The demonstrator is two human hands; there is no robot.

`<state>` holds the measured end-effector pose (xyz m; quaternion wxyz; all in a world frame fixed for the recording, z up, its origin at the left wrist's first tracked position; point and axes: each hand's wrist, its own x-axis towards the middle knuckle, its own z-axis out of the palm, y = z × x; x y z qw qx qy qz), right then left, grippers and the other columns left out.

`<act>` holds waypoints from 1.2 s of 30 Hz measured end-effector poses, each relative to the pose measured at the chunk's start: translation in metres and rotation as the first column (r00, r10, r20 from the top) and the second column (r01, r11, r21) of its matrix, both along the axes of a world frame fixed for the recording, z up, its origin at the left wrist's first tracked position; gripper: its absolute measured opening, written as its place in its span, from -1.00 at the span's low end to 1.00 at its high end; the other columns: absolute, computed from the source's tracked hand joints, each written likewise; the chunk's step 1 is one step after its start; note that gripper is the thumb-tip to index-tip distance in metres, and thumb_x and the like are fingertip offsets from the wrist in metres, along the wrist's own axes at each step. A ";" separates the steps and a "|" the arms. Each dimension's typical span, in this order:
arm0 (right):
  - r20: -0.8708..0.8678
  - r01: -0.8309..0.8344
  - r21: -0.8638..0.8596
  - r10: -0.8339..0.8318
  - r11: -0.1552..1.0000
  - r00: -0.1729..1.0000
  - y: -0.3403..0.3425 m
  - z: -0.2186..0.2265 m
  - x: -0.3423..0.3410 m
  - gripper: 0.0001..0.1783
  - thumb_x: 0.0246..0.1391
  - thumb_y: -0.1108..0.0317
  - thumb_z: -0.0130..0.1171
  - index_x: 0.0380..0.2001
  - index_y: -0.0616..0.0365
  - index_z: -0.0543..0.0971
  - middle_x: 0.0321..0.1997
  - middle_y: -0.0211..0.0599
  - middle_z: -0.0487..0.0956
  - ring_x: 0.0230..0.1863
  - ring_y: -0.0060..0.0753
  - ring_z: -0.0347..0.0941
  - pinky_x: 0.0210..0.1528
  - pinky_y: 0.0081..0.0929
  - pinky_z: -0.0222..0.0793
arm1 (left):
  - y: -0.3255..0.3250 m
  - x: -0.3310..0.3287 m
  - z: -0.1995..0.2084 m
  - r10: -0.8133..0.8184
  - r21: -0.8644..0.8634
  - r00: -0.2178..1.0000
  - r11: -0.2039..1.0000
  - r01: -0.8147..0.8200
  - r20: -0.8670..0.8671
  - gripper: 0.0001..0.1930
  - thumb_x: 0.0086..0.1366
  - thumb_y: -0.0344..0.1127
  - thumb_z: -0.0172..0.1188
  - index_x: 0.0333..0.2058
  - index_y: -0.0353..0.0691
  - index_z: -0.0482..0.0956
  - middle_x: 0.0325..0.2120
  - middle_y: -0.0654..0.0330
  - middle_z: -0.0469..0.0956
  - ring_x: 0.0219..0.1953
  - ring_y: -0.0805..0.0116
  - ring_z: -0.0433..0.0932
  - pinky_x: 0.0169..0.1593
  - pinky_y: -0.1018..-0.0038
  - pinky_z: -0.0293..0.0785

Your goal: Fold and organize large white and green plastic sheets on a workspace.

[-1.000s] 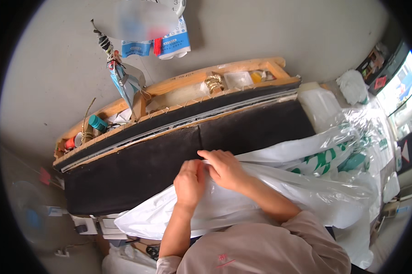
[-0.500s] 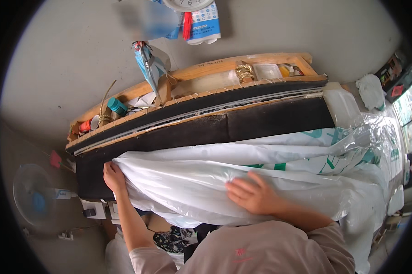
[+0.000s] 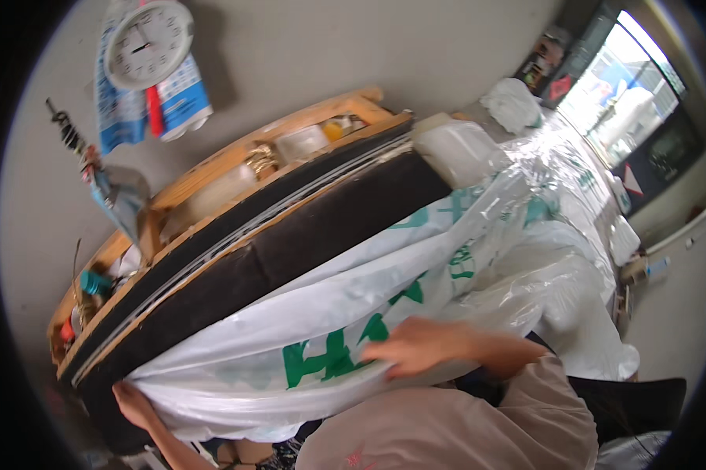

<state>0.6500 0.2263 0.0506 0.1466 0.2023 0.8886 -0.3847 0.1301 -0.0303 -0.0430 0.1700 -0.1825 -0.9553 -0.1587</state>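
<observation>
A large white plastic sheet [image 3: 251,333] with green printing lies in long folds over a black padded surface [image 3: 290,243]. My left hand [image 3: 136,406] is closed on its gathered left end, at the near left of that surface. Over the green printing hovers or rests my right hand [image 3: 415,346], blurred by motion, its fingers apart and nothing visible in them. Whether it touches the plastic I cannot tell. Farther right the sheet runs into a crumpled, shiny clear-plastic heap [image 3: 556,184].
Behind the padding, a wooden frame tray [image 3: 196,184] holds a teal cup [image 3: 94,283], a gold coil [image 3: 263,159] and small items. A wall clock [image 3: 149,43] hangs above. White bundles [image 3: 513,106] and a bright window [image 3: 623,86] are at the right.
The view has swung right. My right hand has turned from lying flat on the sheet to fingers pointing left, and more green printing shows. My left hand still grips the sheet's end.
</observation>
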 end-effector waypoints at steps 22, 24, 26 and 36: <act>-0.276 0.398 0.910 -0.542 0.120 0.794 0.166 -0.082 0.191 -0.79 -0.25 0.45 0.12 -0.42 -0.01 0.50 -0.40 -0.38 0.55 -0.30 -0.31 0.45 -0.19 -0.33 0.22 | -0.012 0.018 0.047 0.328 -0.109 0.944 0.938 -0.330 -0.043 -0.69 0.23 -0.27 -0.19 -0.26 -0.32 0.50 -0.34 -0.10 0.54 -0.35 -0.04 0.54 -0.31 0.15 0.46; -0.411 0.538 0.837 -0.530 0.103 0.742 0.170 -0.079 0.186 -0.73 -0.28 0.48 0.14 -0.38 0.00 0.48 -0.45 -0.36 0.55 -0.31 -0.31 0.46 -0.19 -0.33 0.22 | -0.009 0.019 0.050 0.311 -0.114 0.950 0.943 -0.313 -0.037 -0.68 0.24 -0.27 -0.19 -0.26 -0.33 0.50 -0.33 -0.10 0.54 -0.33 -0.03 0.54 -0.29 0.16 0.46; -0.413 0.540 0.834 -0.515 0.118 0.751 0.170 -0.083 0.188 -0.75 -0.26 0.48 0.13 -0.38 0.00 0.49 -0.46 -0.35 0.55 -0.33 -0.31 0.46 -0.20 -0.33 0.23 | -0.015 0.005 0.043 0.331 -0.131 0.942 0.933 -0.335 -0.050 -0.68 0.24 -0.27 -0.19 -0.28 -0.33 0.51 -0.31 -0.09 0.54 -0.31 0.00 0.54 -0.26 0.17 0.46; -0.980 0.948 -0.132 -0.104 -0.291 -0.169 0.193 0.093 0.162 -0.76 0.01 0.49 -0.02 -0.20 0.25 0.49 -0.24 -0.13 0.54 -0.19 -0.36 0.46 -0.12 -0.45 0.31 | -0.028 -0.003 0.042 0.285 -0.163 0.953 0.940 -0.298 -0.102 -0.70 0.24 -0.22 -0.14 -0.32 -0.29 0.51 -0.35 -0.03 0.55 -0.36 0.03 0.55 -0.34 0.21 0.47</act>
